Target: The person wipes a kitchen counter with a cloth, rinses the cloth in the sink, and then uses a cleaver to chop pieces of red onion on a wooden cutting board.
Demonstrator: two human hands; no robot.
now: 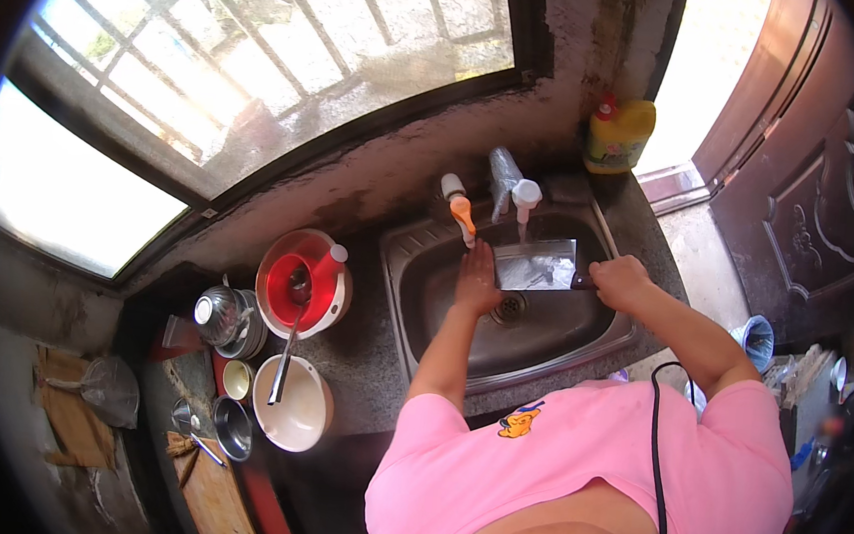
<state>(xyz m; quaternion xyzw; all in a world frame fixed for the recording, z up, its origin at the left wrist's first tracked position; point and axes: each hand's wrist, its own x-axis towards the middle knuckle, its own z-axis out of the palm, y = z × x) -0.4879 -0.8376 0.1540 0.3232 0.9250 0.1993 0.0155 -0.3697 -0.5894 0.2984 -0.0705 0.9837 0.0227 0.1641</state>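
Note:
My right hand (pixel 619 282) grips the dark handle of a cleaver (pixel 536 264) with a broad, shiny rectangular blade. The blade lies level above the stainless-steel sink basin (pixel 437 328), just behind the drain (pixel 509 308). Water runs onto it from a white tap nozzle (pixel 527 193). Close by the blade's left end is my left hand (pixel 480 277), fingers stretched out towards a tap with an orange handle (pixel 461 214). Whether those fingertips touch the tap or the blade, I cannot tell. The left hand appears to hold nothing.
A yellow jug (pixel 618 137) with a red cap stands behind the sink's right corner. To the left are a red strainer (pixel 297 287) with a ladle (pixel 284 365), a cream bowl (pixel 292 407), stacked bowls (pixel 234 323) and a wooden board (pixel 217 495). A barred window (pixel 286 52) rises behind.

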